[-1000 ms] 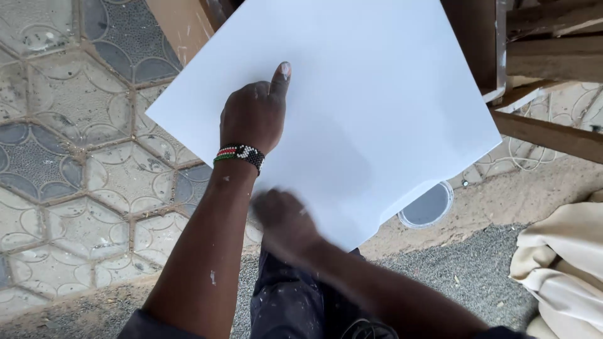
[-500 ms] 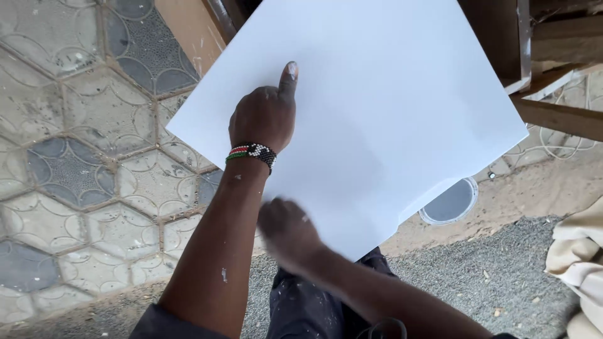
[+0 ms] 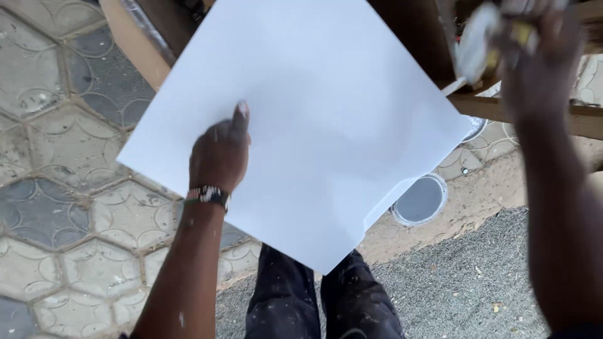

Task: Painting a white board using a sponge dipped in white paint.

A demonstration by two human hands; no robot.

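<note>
A large white sheet (image 3: pixel 333 119) lies in front of me and overhangs its support at the near corner. My left hand (image 3: pixel 220 157) rests on the sheet, fingers curled and the thumb stretched forward; a beaded band circles the wrist. My right hand (image 3: pixel 540 56) is raised at the upper right, blurred, and closed on a crumpled white and yellow thing (image 3: pixel 483 37), perhaps a rag. It hangs above the sheet's right corner, apart from it.
A wooden frame (image 3: pixel 502 107) runs under the sheet at the right. A round white lid (image 3: pixel 421 201) lies on the sandy ground below. Hexagonal paving stones (image 3: pixel 69 188) cover the left, gravel (image 3: pixel 465 289) the lower right. My dark trousers (image 3: pixel 320 301) show at the bottom.
My right hand has left the sheet's near corner and risen to the upper right, now holding a crumpled thing. The left hand stays on the sheet.
</note>
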